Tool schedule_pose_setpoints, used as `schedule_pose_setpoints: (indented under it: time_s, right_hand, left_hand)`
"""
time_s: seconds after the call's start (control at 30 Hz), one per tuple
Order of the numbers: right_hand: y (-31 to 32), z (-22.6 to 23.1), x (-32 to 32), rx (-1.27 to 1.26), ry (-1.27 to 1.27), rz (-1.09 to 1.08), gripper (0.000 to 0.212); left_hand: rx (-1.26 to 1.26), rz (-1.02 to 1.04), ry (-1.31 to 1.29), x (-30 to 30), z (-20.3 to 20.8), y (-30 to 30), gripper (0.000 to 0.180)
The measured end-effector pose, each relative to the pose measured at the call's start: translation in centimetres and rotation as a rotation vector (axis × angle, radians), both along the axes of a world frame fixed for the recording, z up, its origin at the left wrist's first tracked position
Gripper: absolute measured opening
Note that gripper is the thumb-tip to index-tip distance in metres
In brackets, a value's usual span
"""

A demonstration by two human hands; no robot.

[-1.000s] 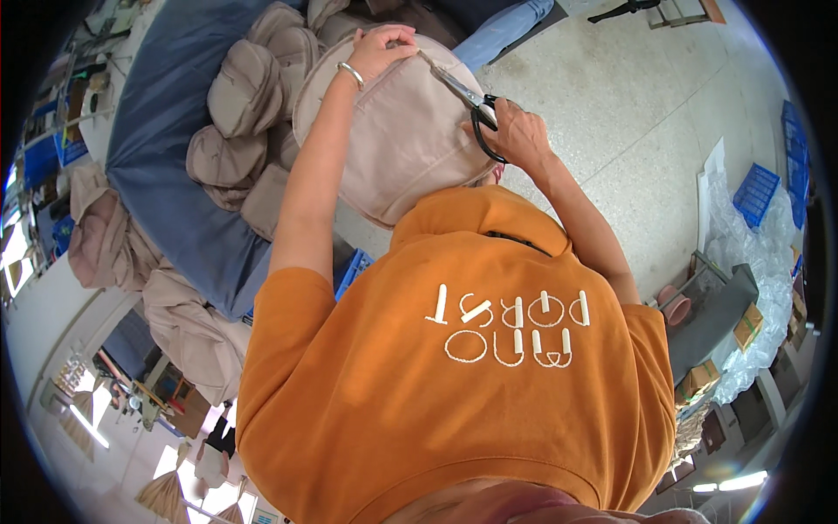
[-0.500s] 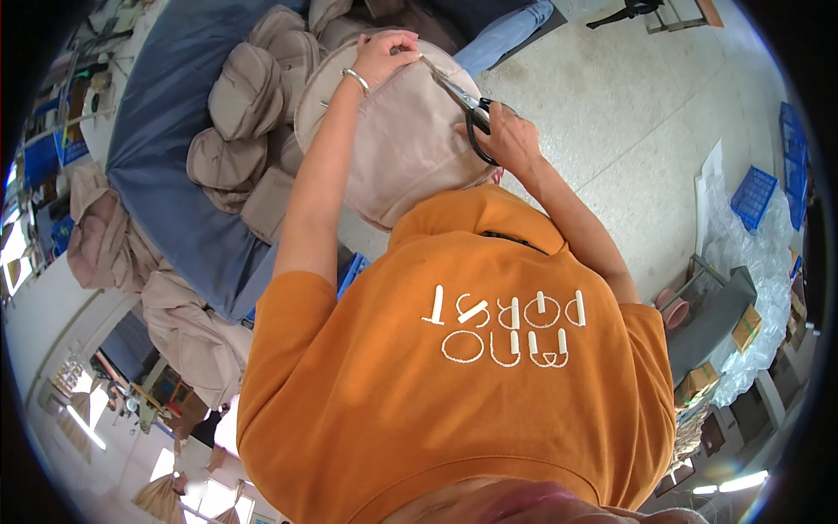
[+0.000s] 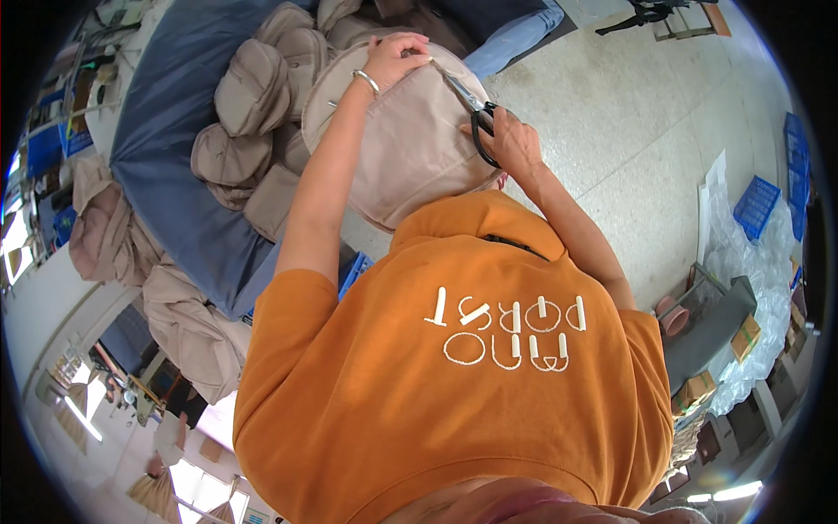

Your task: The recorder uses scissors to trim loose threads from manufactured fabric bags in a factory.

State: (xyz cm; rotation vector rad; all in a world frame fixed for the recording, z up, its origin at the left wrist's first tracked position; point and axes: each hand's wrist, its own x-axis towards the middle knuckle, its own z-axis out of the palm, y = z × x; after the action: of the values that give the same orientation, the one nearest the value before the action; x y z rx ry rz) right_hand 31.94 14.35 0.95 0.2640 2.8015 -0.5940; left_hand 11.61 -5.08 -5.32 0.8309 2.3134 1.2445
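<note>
A beige fabric bag [image 3: 419, 144] with a rounded outline rests in front of my body, its flat panel facing up. At the bag's far edge, my left hand [image 3: 394, 61] pinches the fabric with thumb and fingers; a silver bracelet [image 3: 366, 80] circles that wrist. My right hand [image 3: 515, 144] grips black-handled scissors [image 3: 481, 140], with fingers in the loops. Their metal blades lie over the bag's right side and point toward my left fingertips. Whether a thread is between the blade tips is too small to tell.
Several similar beige bags [image 3: 253, 87] are piled to the left within a large blue fabric-sided bin [image 3: 161, 113]. More beige fabric pieces [image 3: 188, 323] hang at its outer side. On the right are a blue crate [image 3: 756, 206], clear plastic sheeting [image 3: 759, 288] and grey floor [image 3: 611, 131].
The view has shifted slightly. Both hands stay nearly in place on the bag, the left still pinching its edge and the right still holding the scissors.
</note>
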Motion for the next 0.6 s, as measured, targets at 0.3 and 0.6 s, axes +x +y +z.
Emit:
schedule_pose_setpoints:
  time_s: [0.3,0.6]
  right_hand:
    - [-0.3,0.4,-1.2,0.036,-0.080,-0.013,0.068]
    - [0.6,-0.3,-1.6,-0.034,0.030,-0.020,0.066]
  left_hand:
    - [0.000,0.012,0.053,0.4,0.1,0.0,0.018]
    - [0.100,0.584,0.497,5.8,1.6,-4.6,0.043]
